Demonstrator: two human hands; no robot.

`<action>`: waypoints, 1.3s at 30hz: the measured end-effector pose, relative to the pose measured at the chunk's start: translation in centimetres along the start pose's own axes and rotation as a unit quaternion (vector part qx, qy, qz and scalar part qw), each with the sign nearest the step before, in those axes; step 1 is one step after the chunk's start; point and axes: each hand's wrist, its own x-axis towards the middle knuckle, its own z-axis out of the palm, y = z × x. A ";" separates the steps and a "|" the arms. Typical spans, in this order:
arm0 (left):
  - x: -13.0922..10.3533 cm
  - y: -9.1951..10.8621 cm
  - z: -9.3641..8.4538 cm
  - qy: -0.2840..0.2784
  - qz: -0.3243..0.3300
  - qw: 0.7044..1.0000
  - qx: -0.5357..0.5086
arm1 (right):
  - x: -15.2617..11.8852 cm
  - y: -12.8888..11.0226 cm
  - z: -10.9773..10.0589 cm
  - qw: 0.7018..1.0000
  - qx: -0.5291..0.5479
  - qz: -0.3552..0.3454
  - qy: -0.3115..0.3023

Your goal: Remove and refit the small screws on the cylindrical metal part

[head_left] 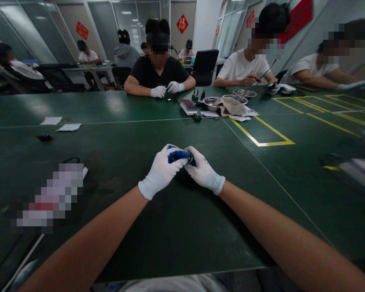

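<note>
In white gloves with blue palms, my left hand and my right hand meet just above the green table. Between them is a small black object with a shiny rim, mostly hidden by the fingers. My left fingers curl over it from the left, with the thumb along its near side. The fingers of my right hand close round its right end. What kind of object it is cannot be made out.
At left lie a blurred-out device with a cable, a small black piece and white papers. Metal bowls, a cloth and yellow tape are farther off. Across the table, a gloved person sits working.
</note>
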 end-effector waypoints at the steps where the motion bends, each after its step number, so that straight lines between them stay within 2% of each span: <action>1: 0.0 0.0 0.1 0.002 -0.003 1.000 0.007 | 0.0 0.0 0.0 1.000 -0.003 0.000 -0.002; 10: 0.4 0.4 0.6 0.025 -0.049 0.998 0.019 | 0.0 0.6 0.4 0.999 -0.038 -0.014 -0.001; 16: 0.2 0.7 1.1 0.068 -0.063 0.994 0.054 | 0.1 0.7 0.5 0.998 -0.044 -0.033 0.001; 22: 0.5 0.6 1.2 0.048 -0.112 0.992 -0.029 | 0.0 0.7 0.5 0.998 -0.050 -0.034 -0.007; 28: 0.7 -0.2 1.2 0.024 -0.158 0.976 -0.145 | -0.1 0.4 0.4 0.999 -0.040 -0.030 -0.014; 34: 0.6 -0.2 1.3 0.016 -0.180 0.969 -0.168 | -0.1 0.3 0.2 0.999 -0.025 -0.028 -0.023; 39: 0.8 -0.2 1.5 0.040 -0.168 0.977 -0.122 | -0.2 0.3 0.3 0.999 -0.032 -0.033 -0.022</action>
